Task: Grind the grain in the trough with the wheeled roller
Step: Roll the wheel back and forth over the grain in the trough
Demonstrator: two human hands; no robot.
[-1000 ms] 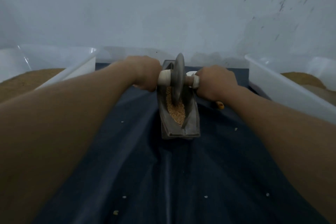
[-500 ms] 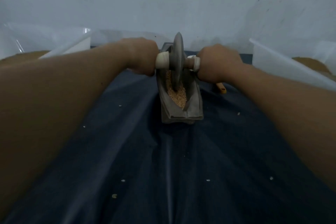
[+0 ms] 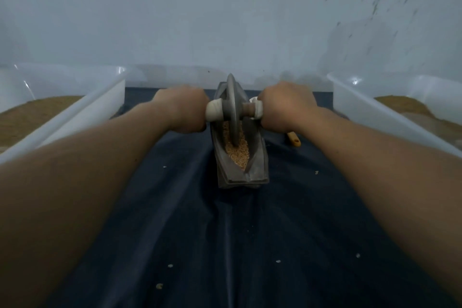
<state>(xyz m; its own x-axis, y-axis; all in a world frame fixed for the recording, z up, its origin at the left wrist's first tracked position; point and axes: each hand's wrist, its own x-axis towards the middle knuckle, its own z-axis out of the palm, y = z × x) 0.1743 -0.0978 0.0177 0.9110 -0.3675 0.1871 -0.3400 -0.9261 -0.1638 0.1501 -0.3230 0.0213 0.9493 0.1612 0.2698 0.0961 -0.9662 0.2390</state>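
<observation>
A grey trough (image 3: 255,166) sits just above the middle of the frame. It lies lengthways on a dark blue cloth (image 3: 225,245), with its near end pointing down the picture. Pale grain (image 3: 239,151) lies in its groove. The roller (image 3: 231,105) stands upright in the trough, and the edge of its grey wheel (image 3: 234,127) is down in the grain, toward the far half of the groove.

The left hand (image 3: 185,110) is curled tight round the pale handle (image 3: 213,112) left of the wheel. The right hand (image 3: 282,107) grips the handle on the other side the same way. Both forearms run in from the lower corners.

A small yellow object (image 3: 294,140) lies on the cloth just right of the trough, beside the right wrist. A white tub (image 3: 82,105) holding brown material stands at the left edge of the frame, and a second tub (image 3: 370,117) stands at the right edge. Loose bits (image 3: 170,265) dot the cloth in the lower half. A pale wall (image 3: 200,7) fills the top.
</observation>
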